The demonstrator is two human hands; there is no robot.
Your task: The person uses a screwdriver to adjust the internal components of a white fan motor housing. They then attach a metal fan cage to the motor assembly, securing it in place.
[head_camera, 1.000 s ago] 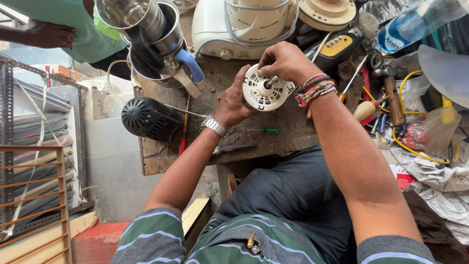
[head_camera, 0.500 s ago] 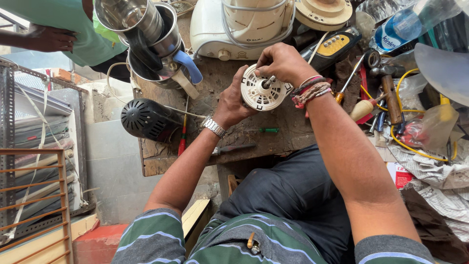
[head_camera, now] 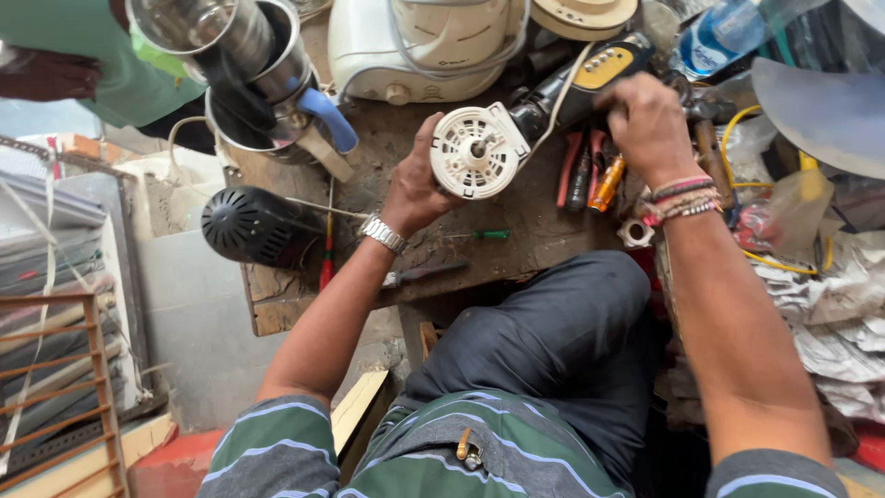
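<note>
The left hand (head_camera: 417,184) is held up from the wrist, a metal watch (head_camera: 383,233) on it, with the forearm stretched out over the wooden workbench (head_camera: 535,231). Its fingers are curled behind a round white motor housing (head_camera: 477,152), which is gripped at its left edge by the thumb. The right hand (head_camera: 648,124) is reached further out, palm down, above a cluster of hand tools; its fingers are bent downward, but whether anything is pinched by them cannot be told. Bead and thread bracelets (head_camera: 682,198) are worn on that wrist.

The housing is held just right of the left hand and well left of the right hand, raised off the bench. Its flat slotted face is turned toward the camera, so its axis is pointed up at the viewer. A ring of radial vent slots is seen around a dark central shaft hole, and the cream plastic is grimy.

Orange- and red-handled screwdrivers (head_camera: 599,180) are lain just below the right hand. A black domed fan cover (head_camera: 253,226) is placed left of the left forearm.
</note>
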